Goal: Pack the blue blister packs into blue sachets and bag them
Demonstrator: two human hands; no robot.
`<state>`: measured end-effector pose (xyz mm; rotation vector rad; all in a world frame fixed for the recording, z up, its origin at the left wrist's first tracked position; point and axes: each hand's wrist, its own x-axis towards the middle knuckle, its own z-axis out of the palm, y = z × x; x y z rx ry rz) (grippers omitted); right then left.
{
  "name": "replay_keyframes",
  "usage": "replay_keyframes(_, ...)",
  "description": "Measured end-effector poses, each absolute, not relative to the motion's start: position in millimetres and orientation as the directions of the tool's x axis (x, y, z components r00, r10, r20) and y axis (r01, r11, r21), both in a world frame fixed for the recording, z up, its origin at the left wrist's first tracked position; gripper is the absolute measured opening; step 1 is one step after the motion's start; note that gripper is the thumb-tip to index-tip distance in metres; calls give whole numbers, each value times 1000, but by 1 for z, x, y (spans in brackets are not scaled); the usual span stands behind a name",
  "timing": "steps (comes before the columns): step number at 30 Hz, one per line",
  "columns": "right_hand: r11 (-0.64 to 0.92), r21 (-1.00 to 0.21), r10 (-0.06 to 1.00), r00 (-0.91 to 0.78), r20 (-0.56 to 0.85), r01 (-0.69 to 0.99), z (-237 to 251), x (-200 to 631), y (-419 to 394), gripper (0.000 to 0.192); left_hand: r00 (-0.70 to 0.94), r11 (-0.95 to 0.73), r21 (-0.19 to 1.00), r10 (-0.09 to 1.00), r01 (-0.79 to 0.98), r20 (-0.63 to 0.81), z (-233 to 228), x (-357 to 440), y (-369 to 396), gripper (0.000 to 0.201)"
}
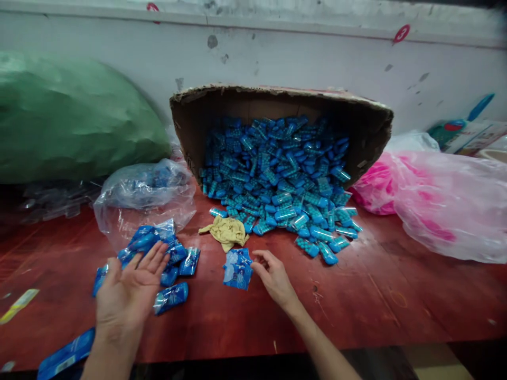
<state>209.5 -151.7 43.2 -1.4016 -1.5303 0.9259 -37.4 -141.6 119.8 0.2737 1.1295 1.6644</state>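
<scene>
Right now I am holding my left hand (130, 287) palm up and wide, its fingers spreading loosely and holding nothing that I can see. Beyond and beside it, a loose heap of shiny blue printed packets (188, 262) is lying on the red-topped counter (336, 316); I cannot tell whether my fingertips are touching them. My right hand (274, 275) is curling, thumb and forefinger drawing narrow at the right edge of some flat blue printed pieces (237, 276), but I cannot tell whether I am gripping them. Those pieces are lying in front of me, between my two hands. Just behind them a crumpled yellowish cloth (226, 232) is resting. Farther back, a worn brown cardboard box (374, 138) is lying on its side, and small clear-and-blue containers (283, 199) are spilling from its mouth. A clear plastic bag (138, 211) is sitting behind the packets, and a bulging green sack (71, 121) is standing at the far left.
</scene>
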Motion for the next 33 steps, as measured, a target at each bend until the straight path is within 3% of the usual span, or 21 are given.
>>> replay_keyframes(3,98,-730,993,-17,117,676,46,196,-121,27,-502,69,922,821,-382,-270,116,-42,-132,32)
replay_keyframes(5,71,-586,997,-43,61,808,45,183,-100,30,-463,43,999,885,-28,-50,101,-24,-118,33)
replay_keyframes(6,65,-537,998,-58,29,841,43,177,-91,27,-363,-21,974,926,224,103,91,-11,-109,34)
replay_keyframes(8,80,-506,996,-93,0,859,39,169,-75,21,-116,-160,793,953,588,279,69,13,-86,41)
replay_keyframes(11,136,-531,987,-159,3,837,33,167,-61,19,155,-251,539,964,804,217,36,38,-58,49)
replay_keyframes(16,221,-581,971,-230,58,784,39,180,-69,25,196,-272,406,956,872,220,6,49,-52,48)
replay_keyframes(19,227,-580,973,-201,109,782,46,186,-99,28,177,-271,423,952,865,249,4,50,-56,46)
replay_keyframes(25,208,-357,975,-165,147,911,30,185,-160,11,17,-234,689,952,686,306,22,48,-67,47)
replay_keyframes(28,196,-324,975,-148,165,926,22,183,-165,9,-107,-214,819,943,533,316,35,43,-94,38)
replay_keyframes(30,196,-330,974,-143,178,923,23,184,-163,13,-193,-135,908,955,396,226,40,41,-118,36)
replay_keyframes(33,192,-379,971,-120,205,905,34,187,-163,13,-313,102,988,948,115,-61,43,43,-147,49)
